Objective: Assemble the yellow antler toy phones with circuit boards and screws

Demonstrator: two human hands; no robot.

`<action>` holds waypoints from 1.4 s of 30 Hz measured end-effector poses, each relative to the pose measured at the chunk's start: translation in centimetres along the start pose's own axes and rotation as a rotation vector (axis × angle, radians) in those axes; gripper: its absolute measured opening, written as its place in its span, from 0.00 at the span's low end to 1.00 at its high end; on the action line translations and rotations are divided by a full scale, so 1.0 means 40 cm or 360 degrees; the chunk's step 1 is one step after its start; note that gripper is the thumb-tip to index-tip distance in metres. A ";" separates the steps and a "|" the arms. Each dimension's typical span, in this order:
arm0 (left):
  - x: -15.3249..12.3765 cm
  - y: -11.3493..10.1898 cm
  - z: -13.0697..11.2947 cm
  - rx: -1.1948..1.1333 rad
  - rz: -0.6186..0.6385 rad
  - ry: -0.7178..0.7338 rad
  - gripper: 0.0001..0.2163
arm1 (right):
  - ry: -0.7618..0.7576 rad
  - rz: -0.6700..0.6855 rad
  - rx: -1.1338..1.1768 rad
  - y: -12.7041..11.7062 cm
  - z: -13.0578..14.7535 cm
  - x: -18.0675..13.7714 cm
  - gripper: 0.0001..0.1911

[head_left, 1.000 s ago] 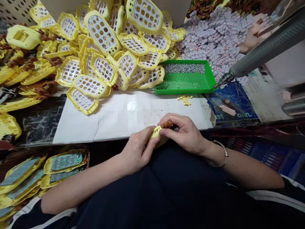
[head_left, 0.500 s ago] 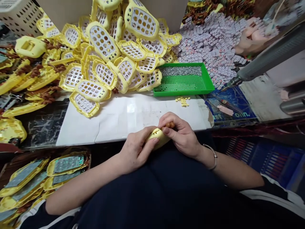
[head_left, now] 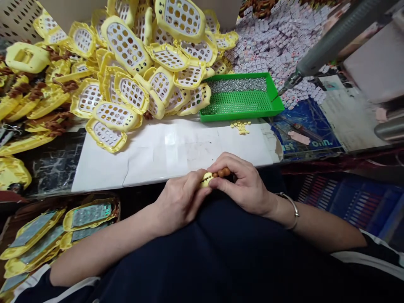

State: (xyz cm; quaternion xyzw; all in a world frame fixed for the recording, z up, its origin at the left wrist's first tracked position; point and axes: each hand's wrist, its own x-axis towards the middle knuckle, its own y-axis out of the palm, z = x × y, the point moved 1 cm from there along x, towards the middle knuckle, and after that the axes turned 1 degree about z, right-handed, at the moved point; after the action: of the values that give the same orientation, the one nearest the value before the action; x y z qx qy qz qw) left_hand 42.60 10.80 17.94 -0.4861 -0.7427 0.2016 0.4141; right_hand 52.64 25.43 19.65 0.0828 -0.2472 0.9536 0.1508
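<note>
My left hand (head_left: pixel 179 200) and my right hand (head_left: pixel 244 183) meet over my lap at the near edge of the white board (head_left: pixel 151 158). Both are closed round a small yellow plastic part (head_left: pixel 206 179). A brown coiled cord (head_left: pixel 223 172) shows between the fingers of my right hand, touching the yellow part. Most of the part is hidden by my fingers. A metal bangle (head_left: pixel 292 206) sits on my right wrist.
A big heap of yellow perforated shells (head_left: pixel 139 67) fills the back left. A green tray (head_left: pixel 249 110) with small metal screws stands behind the board, tiny yellow pieces (head_left: pixel 241 126) in front of it. A hanging power screwdriver (head_left: pixel 318 54) points at the tray. Yellow shells with circuit boards (head_left: pixel 85 216) lie lower left.
My hands have closed tighter round the yellow part, hiding more of it, and the brown cord now shows more. The view has shifted slightly.
</note>
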 end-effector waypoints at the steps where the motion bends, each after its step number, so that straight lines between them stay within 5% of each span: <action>1: 0.001 0.002 0.000 -0.0021 0.0003 -0.0002 0.09 | -0.0008 -0.0032 0.0007 0.004 -0.004 -0.002 0.05; 5: 0.004 0.001 0.006 -0.0154 0.0024 -0.0053 0.09 | 0.0073 -0.0077 0.0152 0.010 -0.019 0.001 0.05; 12: 0.005 -0.022 0.009 -0.0466 0.0283 -0.0372 0.10 | 0.0295 0.0160 0.0228 -0.008 -0.020 0.011 0.06; 18: 0.006 -0.010 -0.003 -0.0374 0.0098 -0.0264 0.08 | 0.0049 0.0048 0.0112 0.003 -0.014 0.005 0.04; 23: 0.009 -0.004 0.000 -0.0390 0.0067 -0.0237 0.07 | 0.0151 0.0021 0.0236 0.014 -0.026 0.012 0.04; 26: 0.004 -0.009 0.015 -0.0509 0.0063 -0.0458 0.08 | 0.0224 0.0059 0.0334 0.009 -0.032 0.026 0.06; 30: -0.013 -0.009 0.041 -0.0881 -0.0174 -0.0804 0.11 | 0.0221 -0.0146 0.0410 -0.009 -0.035 0.042 0.24; 33: -0.022 -0.003 0.051 -0.1103 -0.0318 -0.0788 0.11 | 0.0218 -0.0108 0.0336 -0.015 -0.033 0.047 0.18; 38: -0.023 0.011 0.054 -0.1236 -0.0259 -0.0755 0.16 | -0.0018 -0.0202 0.0077 -0.005 -0.028 0.039 0.13; 42: -0.024 0.017 0.055 -0.1283 -0.0218 -0.0852 0.15 | 0.0194 -0.0121 0.0253 0.008 -0.043 0.030 0.13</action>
State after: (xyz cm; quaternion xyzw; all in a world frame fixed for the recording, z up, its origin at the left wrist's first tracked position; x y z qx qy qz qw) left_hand 41.37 10.47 15.79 -0.4889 -0.8723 -0.0117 -0.0004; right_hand 51.25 26.32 18.29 0.0455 -0.1578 0.9671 0.1945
